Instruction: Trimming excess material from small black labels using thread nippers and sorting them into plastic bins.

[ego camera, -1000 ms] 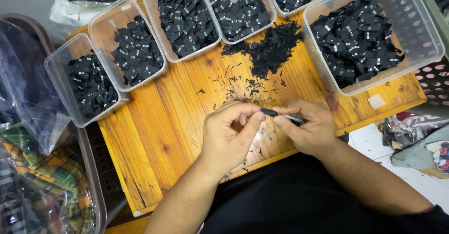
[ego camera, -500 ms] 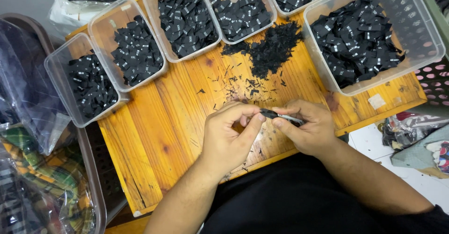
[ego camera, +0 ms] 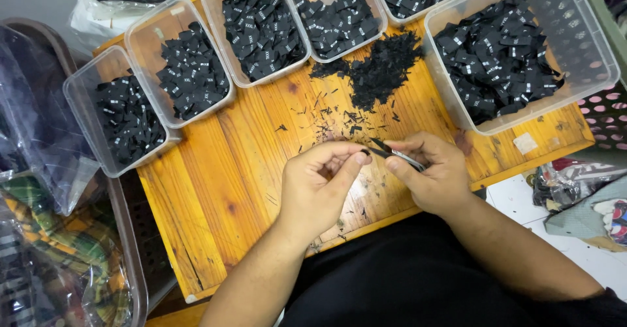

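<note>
Over a wooden tabletop, your right hand grips small snips while your left hand pinches a black label steady for trimming.

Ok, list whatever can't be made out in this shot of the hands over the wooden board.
- Head view: the small black piece between the hands is too small and covered by the left hand fingers.
- Head view: the metal cutting tool in the right hand is mostly hidden by the palm; whether its blades are closed is unclear.
- Head view: the top clear tubs are cut off by the frame edge.
</note>
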